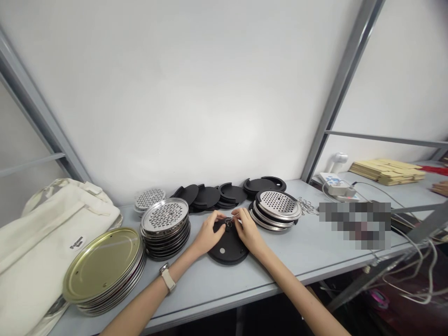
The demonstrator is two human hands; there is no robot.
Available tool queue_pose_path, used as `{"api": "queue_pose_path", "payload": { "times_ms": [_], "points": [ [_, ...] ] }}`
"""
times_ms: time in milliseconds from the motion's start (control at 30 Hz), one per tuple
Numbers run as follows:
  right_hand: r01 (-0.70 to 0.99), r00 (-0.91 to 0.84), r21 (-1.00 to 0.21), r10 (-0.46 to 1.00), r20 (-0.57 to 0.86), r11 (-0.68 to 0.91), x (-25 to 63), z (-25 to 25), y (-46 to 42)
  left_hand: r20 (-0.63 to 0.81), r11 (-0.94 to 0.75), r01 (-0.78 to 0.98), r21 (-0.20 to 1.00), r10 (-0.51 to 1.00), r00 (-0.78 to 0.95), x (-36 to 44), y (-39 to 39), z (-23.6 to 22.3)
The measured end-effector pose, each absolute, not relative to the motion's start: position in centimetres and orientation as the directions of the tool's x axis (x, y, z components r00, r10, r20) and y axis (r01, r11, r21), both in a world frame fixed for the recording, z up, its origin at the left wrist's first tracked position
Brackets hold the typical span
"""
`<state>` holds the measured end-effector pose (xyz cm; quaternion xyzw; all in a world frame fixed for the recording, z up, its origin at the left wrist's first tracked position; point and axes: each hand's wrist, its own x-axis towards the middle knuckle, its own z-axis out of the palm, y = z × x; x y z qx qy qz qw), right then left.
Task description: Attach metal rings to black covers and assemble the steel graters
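Note:
A round black disc (227, 254) with a small pale dot lies flat before me on the table. Over its far edge, a small bent metal wire (229, 222) is pinched between the fingers of my left hand (211, 232) and my right hand (247, 229). Both hands are closed, and the fingers partly hide the wire's shape. Just right of my right hand stands a stack of perforated metal discs with black rims (278, 205). Several similar bent wires (308, 206) lie in a loose heap beyond that stack.
Grater-like metal discs (165, 215) are stacked to the left, beside gold-coloured round lids (105, 261) and a white cloth bag (31, 233). Black discs (206, 196) lean along the wall. At right are a white device with cables (338, 184), flat yellowish cardboard (387, 170) and another person's hand (440, 187).

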<state>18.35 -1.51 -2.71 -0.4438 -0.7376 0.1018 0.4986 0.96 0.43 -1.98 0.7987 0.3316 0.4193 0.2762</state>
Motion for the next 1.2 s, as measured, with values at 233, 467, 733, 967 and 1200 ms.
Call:
{"api": "queue_pose_path", "payload": {
  "times_ms": [233, 467, 733, 967, 1200],
  "points": [
    [0.520, -0.209, -0.582, 0.754, 0.623, 0.625, 17.9, -2.0, -2.0, 0.435, -0.575, 0.249, 0.780, 0.783, 0.445, 1.3, 0.5, -1.7],
    [0.579, -0.184, -0.573, 0.778, 0.601, 0.579, 18.0, -2.3, -2.0, 0.436, -0.571, 0.273, 0.774, 0.794, 0.424, 1.1, 0.7, -1.6],
    [0.619, -0.224, -0.586, 0.833, 0.506, 0.522, 18.7, -3.1, -1.6, 0.489, -0.595, 0.310, 0.742, 0.796, 0.357, 0.8, 1.1, -1.8],
    [0.535, -0.339, -0.607, 0.808, 0.483, 0.587, 18.5, -2.9, -1.9, 0.515, -0.611, 0.312, 0.728, 0.787, 0.340, 0.6, 1.3, -1.7],
    [0.544, -0.338, -0.570, 0.783, 0.523, 0.615, 18.3, -2.4, -2.2, 0.508, -0.638, 0.313, 0.704, 0.760, 0.405, 0.8, 0.7, -1.5]
  ]
}}
